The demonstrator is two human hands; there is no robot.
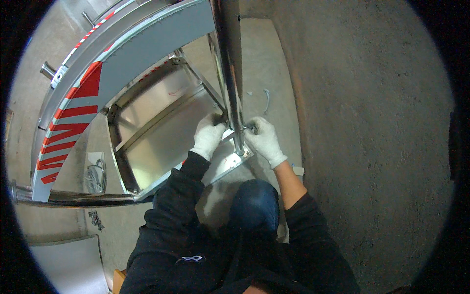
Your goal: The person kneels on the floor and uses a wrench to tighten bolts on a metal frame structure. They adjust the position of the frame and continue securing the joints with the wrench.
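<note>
Bare concrete floor (372, 122) all round, rough and grey, filling the frame from 12 to 5 o'clock. Person crouched on it, one knee in blue trousers up, black sleeves, white gloves.

Shiny steel pole (230, 68) runs from 12 o'clock down to centre, ending on a small base plate (230, 161) on the floor. Left hand (208, 137) sits at the pole's 9 o'clock side, fingers curled against the pole just above the plate; whether it truly grips the pole or only braces, can't tell. Right hand (264, 139) at the pole's 3 o'clock side, closed on a small metal tool (250, 129) whose tip meets the pole low down. Both hands touching the pole, one each side.

Steel tray frame (161, 132) lies at 9 o'clock from the hands, its corner meeting the base plate. Grey curved panel with red stripes (78, 112) arcs from 8 to 12 o'clock. Coil of cable (95, 176) on the floor at 8 o'clock, well apart from the hands.
</note>
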